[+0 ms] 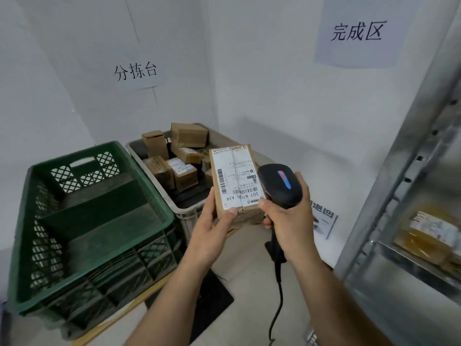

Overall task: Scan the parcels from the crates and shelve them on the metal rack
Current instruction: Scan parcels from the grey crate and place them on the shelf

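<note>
Above the grey crate (185, 217), left grip (212, 228) pinches the parcel (234, 178); right grip (287, 221) wraps the scanner (279, 183).

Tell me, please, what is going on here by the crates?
A person is scanning parcels. The left hand holds a small cardboard parcel with its label facing up, and the right hand grips a black corded scanner right beside it. The grey crate behind holds more parcels; none show in the green crate next to it. A shelved parcel already sits on the metal rack at the right.
</note>
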A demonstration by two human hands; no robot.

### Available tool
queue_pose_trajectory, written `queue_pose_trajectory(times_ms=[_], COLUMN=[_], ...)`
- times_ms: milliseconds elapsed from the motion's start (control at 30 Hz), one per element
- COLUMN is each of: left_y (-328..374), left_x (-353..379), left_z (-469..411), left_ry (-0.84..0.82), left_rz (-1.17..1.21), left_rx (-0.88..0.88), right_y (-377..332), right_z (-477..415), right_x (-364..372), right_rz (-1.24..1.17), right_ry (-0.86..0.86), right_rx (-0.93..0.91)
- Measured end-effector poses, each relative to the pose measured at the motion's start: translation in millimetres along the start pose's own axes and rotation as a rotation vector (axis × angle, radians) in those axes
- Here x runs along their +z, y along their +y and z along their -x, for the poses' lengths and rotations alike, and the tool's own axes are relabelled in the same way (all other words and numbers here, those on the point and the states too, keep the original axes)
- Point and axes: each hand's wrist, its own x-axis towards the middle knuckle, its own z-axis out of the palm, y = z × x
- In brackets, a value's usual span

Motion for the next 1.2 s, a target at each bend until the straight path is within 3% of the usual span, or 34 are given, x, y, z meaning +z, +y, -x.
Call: queue_pose_trajectory(times_ms=[633, 967, 1200], left_y=[-11, 32, 77], left_x=[44, 130, 235], left_z=[121, 187, 271], left_ry=[-0.464, -0.686, -0.876], left_rz=[0.039, 0.096, 0.102], left_rx=[0.087, 0.18, 0.269], right_y=[-13, -38, -68], right_z=[179, 248, 318], right_x=[-84, -183, -301], right_rz=[0.104, 0.115, 0.133], right_ry=[0.44, 0.695, 0.87], right_rx=[-0.025, -0.123, -0.196])
